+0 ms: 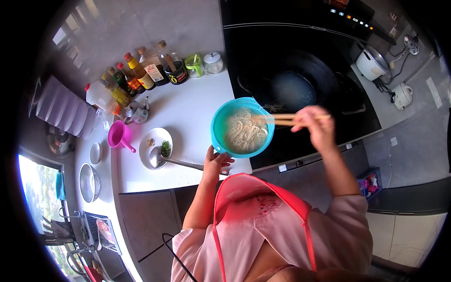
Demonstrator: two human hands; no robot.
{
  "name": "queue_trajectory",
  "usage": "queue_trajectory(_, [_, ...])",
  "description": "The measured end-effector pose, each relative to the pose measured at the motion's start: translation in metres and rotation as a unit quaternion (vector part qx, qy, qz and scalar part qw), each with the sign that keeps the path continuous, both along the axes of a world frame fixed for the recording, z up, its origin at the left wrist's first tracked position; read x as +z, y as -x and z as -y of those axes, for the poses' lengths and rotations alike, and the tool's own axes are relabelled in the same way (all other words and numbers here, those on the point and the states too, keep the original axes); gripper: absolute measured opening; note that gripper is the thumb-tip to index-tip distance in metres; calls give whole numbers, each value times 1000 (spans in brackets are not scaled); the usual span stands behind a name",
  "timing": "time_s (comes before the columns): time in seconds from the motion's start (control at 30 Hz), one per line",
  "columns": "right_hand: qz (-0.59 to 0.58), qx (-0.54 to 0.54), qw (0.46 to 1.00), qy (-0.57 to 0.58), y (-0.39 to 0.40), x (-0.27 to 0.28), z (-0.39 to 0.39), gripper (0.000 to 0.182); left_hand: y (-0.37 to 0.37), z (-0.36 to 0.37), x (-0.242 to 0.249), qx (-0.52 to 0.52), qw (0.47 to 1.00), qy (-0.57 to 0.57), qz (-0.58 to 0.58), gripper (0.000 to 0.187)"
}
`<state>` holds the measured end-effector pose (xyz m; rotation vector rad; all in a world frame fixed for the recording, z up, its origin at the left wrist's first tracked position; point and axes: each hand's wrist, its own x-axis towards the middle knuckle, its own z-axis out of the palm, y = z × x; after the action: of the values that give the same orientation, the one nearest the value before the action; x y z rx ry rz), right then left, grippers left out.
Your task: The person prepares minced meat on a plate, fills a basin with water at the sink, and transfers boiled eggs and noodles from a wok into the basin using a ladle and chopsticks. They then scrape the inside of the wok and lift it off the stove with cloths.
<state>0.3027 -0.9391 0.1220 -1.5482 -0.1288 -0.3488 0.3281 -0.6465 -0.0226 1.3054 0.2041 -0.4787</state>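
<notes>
Noodles [246, 134] lie in the turquoise bowl [217, 130] at the edge of the hob [305, 146], its near rim clamped by the left hand [217, 163], seemingly for steadiness, while the right hand's [315, 126] fingers close around chopsticks [284, 116] reaching inside.

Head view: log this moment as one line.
left hand: holding round turquoise plastic bowl | right hand: holding long wooden chopsticks | bowl: long white noodles inside

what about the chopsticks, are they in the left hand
No, the right hand holds the chopsticks, while the left hand is at the near edge of the turquoise bowl.
</notes>
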Motion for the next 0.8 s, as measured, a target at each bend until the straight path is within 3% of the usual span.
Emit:
queue_trajectory(0.07, [11, -68, 997, 35, -8, 17, 32, 20, 0, 1, -1, 11, 1000, 0, -3, 47])
queue_trajectory(0.13, [-26, -67, 990, 120, -19, 8, 65, 21, 0, 1, 2, 9, 1000, -11, -8, 46])
queue_trajectory(0.23, [-51, 13, 988, 148, -36, -12, 78, 22, -1, 2, 5, 12, 1000, -15, -13, 45])
queue_trajectory(0.4, [-68, 6, 981, 183, -88, -58, 108, 20, 2, 4, 9, 27, 1000, -6, -12, 45])
queue_trajectory(0.47, [-67, -48, 979, 186, -103, -66, 126, 19, 2, 5, 9, 29, 999, -17, -16, 44])
queue_trajectory(0.6, [-79, -56, 978, 186, -108, -35, 154, 21, 3, 7, 10, 46, 999, -12, -19, 44])
queue_trajectory(0.67, [-106, -12, 979, 171, -101, -15, 153, 22, 4, 10, 13, 58, 998, -16, -26, 44])
queue_trajectory(0.73, [-142, 89, 985, 48, -94, -5, 137, 22, 3, 9, 12, 63, 998, -6, -28, 44])
queue_trajectory(0.8, [-131, 110, 985, -9, -100, -14, 126, 21, 3, 12, 16, 70, 997, -12, -29, 44])
